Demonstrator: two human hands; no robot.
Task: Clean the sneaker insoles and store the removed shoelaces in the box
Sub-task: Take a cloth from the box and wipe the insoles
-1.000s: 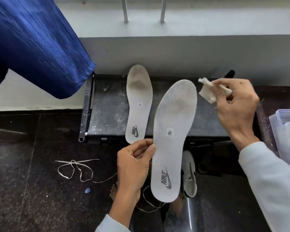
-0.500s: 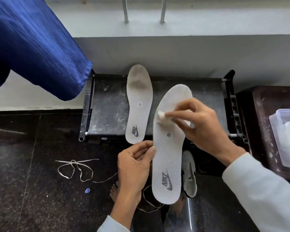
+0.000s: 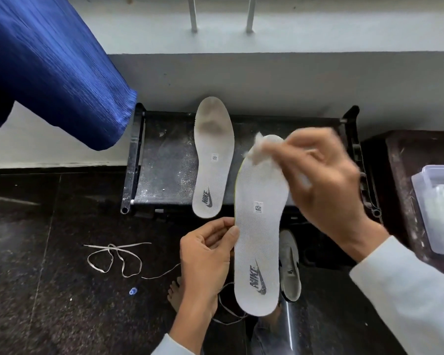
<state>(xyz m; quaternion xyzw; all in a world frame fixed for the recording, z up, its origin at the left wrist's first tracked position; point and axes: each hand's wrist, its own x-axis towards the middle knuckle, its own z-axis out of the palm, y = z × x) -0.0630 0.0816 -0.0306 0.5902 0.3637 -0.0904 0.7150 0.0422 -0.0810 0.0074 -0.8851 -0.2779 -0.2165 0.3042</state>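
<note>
Perhaps home: stone floor (image 3: pixel 36 290), window ledge (image 3: pixel 318 37)

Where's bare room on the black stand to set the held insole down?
Bare: left part of the black stand, between its left rail and the lying insole. Crowded: right of that insole, where the held insole and right hand cover it.

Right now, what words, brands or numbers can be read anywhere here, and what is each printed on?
"NIKE", with a swoosh: heel of the held insole in the left hand.
"NIKE", with a swoosh: heel of the second insole lying on the black rack.
Small square labels at the middle of both insoles: too small to read.
Sneaker on the floor: no readable text.
</note>
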